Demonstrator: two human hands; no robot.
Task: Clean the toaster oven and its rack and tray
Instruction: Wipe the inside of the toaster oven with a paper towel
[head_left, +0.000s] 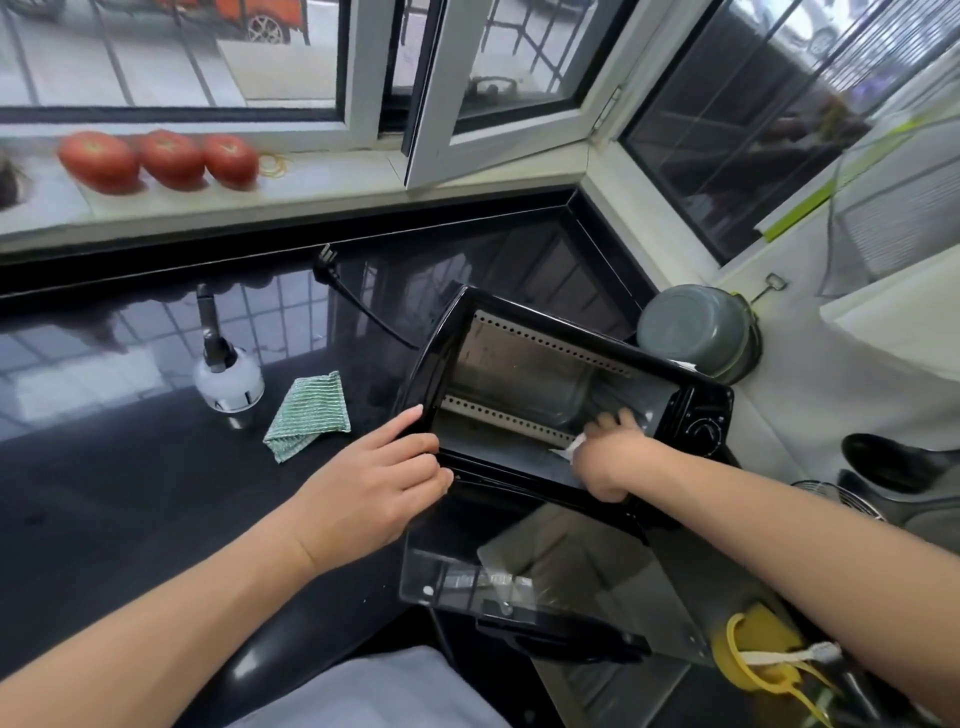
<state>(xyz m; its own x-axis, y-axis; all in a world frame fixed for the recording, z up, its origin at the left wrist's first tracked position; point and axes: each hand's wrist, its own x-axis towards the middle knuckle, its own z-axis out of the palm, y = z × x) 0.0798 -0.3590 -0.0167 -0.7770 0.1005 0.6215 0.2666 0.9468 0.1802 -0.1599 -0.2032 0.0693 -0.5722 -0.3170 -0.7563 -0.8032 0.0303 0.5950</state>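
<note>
While left hand (382, 480) steadies glossy oven (696, 410), right hand (608, 449) pinches cloth (570, 448).

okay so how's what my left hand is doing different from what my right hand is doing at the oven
The left hand rests on the outer front frame of the toaster oven, fingers fairly straight and holding nothing; the right hand reaches inside the cavity, fingers curled on a white wipe. The left seems to steady the oven; the right seems to scrub. Both touch the same oven, its door open.
</note>
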